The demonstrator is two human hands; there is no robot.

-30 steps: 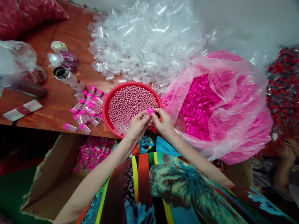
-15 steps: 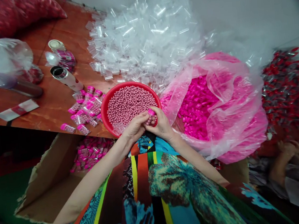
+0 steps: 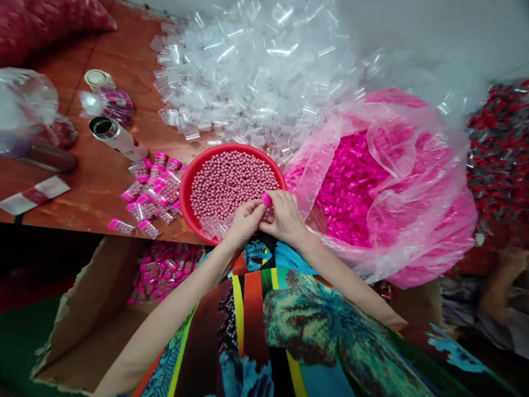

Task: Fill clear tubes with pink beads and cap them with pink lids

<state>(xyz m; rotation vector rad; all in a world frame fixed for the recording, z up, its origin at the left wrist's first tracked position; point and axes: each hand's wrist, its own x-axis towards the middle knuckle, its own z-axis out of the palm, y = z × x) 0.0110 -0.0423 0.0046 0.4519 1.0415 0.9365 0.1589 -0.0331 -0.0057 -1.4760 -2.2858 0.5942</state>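
Note:
Both hands meet over the near rim of a red bowl (image 3: 188,212) full of pink beads (image 3: 233,181). Between them is a small clear container with a bright pink cap (image 3: 267,200); its body is mostly hidden by fingers. My left hand (image 3: 244,222) is closed around the container's side. My right hand (image 3: 285,215) grips it from the other side, fingers at the cap. Some clear empty containers (image 3: 212,226) lie on the beads at the bowl's near left. Several filled, pink-capped containers (image 3: 152,190) are piled left of the bowl.
A heap of clear containers (image 3: 257,69) lies behind the bowl. To the right, a pink plastic bag (image 3: 412,198) holds pink caps (image 3: 350,191). Below the table edge stands a cardboard box (image 3: 85,325) with filled containers. An open flask (image 3: 120,139) stands at left. Another person's hands (image 3: 514,266) show at right.
My right hand's fingers have closed further over the pink cap, hiding more of the container and its beads. The hands stay at the bowl's near rim.

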